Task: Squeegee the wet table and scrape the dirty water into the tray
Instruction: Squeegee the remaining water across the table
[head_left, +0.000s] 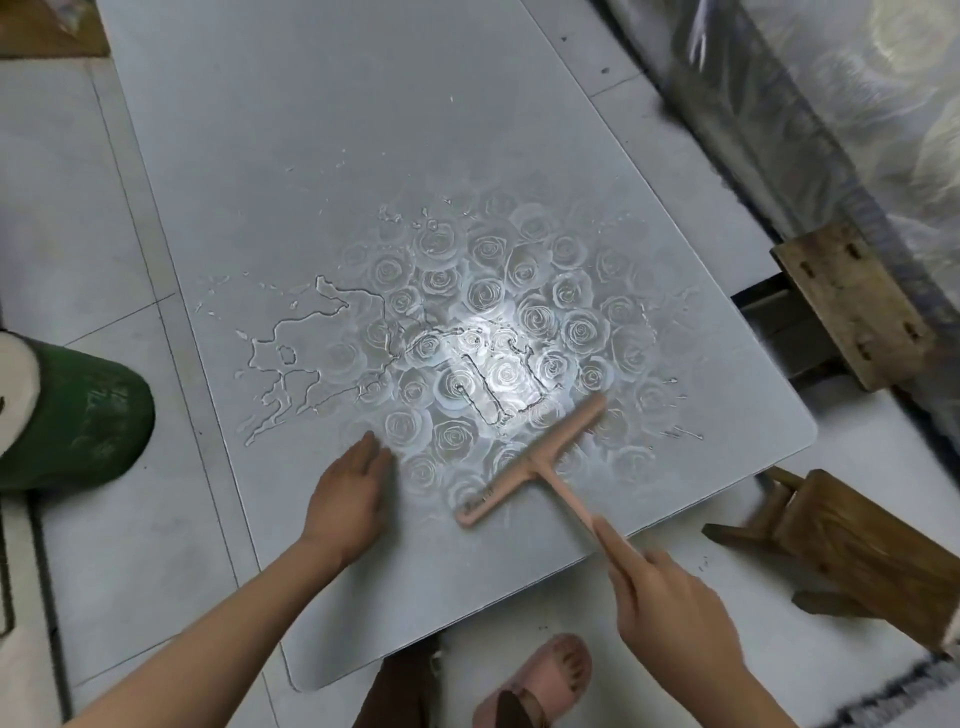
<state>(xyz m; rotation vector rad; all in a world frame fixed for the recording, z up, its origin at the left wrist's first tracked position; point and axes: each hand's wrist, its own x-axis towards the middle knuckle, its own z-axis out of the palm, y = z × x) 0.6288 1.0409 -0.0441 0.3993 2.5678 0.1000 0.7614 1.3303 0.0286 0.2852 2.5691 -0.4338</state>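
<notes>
Nearest, lower right, the pink squeegee (535, 457) handle is gripped by the right hand (670, 603), forefinger laid along it, blade on the table (270, 156). Left hand (348, 499) is pressed flat, fingers together. Puddled water (311, 358) is seen mid-frame. Green bucket (78, 415) at left edge, contents not discernible.

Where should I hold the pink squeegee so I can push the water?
Hold the pink squeegee by its long thin handle, coming from the near edge of the table, as the right hand does now. The handle sticks back toward the person while the wide blade lies across the wet rose pattern, so gripping the handle's end keeps fingers dry and the blade flat.
</notes>
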